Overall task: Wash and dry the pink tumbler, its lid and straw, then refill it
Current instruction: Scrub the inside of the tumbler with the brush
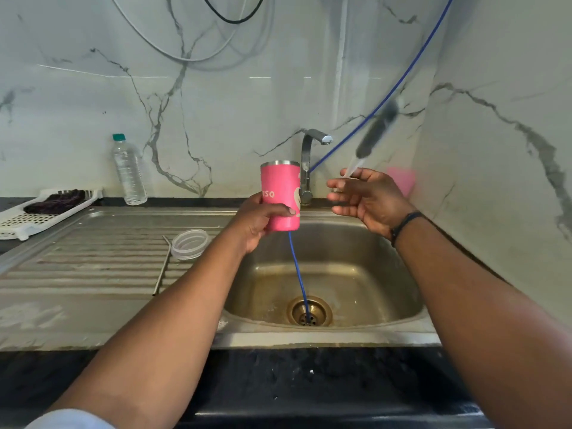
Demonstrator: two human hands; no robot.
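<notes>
The left hand (258,219) grips the pink tumbler (281,196) upright above the left rim of the sink (325,274), fingers wrapped round its lower half, thumb across the front. The tumbler's mouth is open and its steel rim faces up, just left of the tap (311,156).

The right hand (368,196) is raised to the right of the tap, its fingers loosely curled around the pale handle of a brush (376,131). The brush is motion-blurred and slants up to the right, dark bristles at the far end.

The clear lid (189,244) lies flat on the drainboard (93,258), left of the sink. The metal straw (162,267) lies just beside the lid, pointing near to far.

A blue tube (298,274) runs from the wall behind the tumbler down into the drain. Far left, a water bottle (128,171) stands by the wall, beside a white tray (31,221) holding a dark cloth. Something pink (402,179) sits blurred behind the right hand.
</notes>
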